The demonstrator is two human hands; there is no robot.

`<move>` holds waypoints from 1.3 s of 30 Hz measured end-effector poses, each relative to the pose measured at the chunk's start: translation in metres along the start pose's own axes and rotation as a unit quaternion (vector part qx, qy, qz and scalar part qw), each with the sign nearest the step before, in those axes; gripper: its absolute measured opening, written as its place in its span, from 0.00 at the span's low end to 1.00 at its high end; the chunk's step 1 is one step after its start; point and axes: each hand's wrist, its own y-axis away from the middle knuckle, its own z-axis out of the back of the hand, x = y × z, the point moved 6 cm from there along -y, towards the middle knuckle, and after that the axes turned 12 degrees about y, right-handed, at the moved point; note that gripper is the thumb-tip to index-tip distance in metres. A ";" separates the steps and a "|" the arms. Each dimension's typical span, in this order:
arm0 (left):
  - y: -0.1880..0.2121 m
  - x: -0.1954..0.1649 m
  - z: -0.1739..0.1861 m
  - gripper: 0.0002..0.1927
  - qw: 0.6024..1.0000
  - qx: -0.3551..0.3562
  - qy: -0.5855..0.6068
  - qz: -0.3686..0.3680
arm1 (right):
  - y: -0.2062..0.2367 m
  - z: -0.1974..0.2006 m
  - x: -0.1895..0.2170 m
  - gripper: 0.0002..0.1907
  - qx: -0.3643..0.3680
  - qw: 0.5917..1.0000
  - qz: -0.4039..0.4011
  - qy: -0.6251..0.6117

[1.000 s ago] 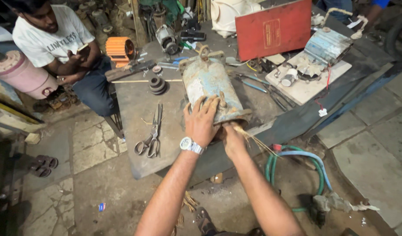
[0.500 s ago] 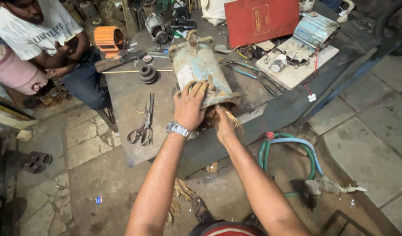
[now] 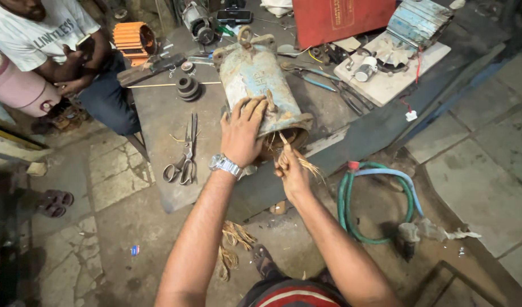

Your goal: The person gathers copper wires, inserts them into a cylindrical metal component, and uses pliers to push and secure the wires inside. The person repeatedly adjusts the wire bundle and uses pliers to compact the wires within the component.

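Pulling the bundle of copper winding wire [image 3: 302, 161] out of the open end of the motor housing [image 3: 261, 91] is the step you have in hand, and your right hand [image 3: 292, 173] is closed around those strands just in front of the opening, knuckles toward you. Judging from the angle, the wire leaves the bore low and slanting toward your right wrist; it would likely come freer if you pulled in line with the bore rather than across its rim, where the strands could snag or snap.

Your left hand [image 3: 241, 133] lies flat and spread over the near end of the blue-grey housing, fingers pointing away from you, wristwatch [image 3: 226, 165] just behind it. That hand grips nothing; it presses down. Keep the weight there, since the housing lies on its side on the desk [image 3: 159, 113] and looks able to roll or slide toward you under a hard tug.

To the left of your left hand, well apart, the scissors [image 3: 183, 153] lie closed on the desk, within reach should a strand need cutting. Beyond them sit a small stepped pulley [image 3: 188, 88] and an orange finned part [image 3: 133, 38]. Past the housing, further from you, stand a red box [image 3: 340, 20] and a white board with a capacitor and small parts [image 3: 386, 71]. Below your right forearm a green hose [image 3: 352, 204] coils on the floor, and clumps of pulled wire [image 3: 232, 241] lie near your feet. A seated person [image 3: 56, 51] is off to the far left.
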 end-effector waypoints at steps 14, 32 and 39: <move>-0.002 0.004 -0.003 0.41 0.997 -0.028 0.071 -0.007 | -0.027 0.042 -0.005 0.16 0.053 0.998 0.036 -0.028; 0.005 0.000 -0.004 0.40 0.999 -0.025 0.034 0.013 | -0.015 0.033 -0.003 0.21 -0.001 1.000 0.026 -0.017; 0.004 0.004 -0.012 0.42 0.996 -0.033 0.087 -0.012 | 0.113 0.179 -0.009 0.23 -0.038 0.991 0.019 -0.128</move>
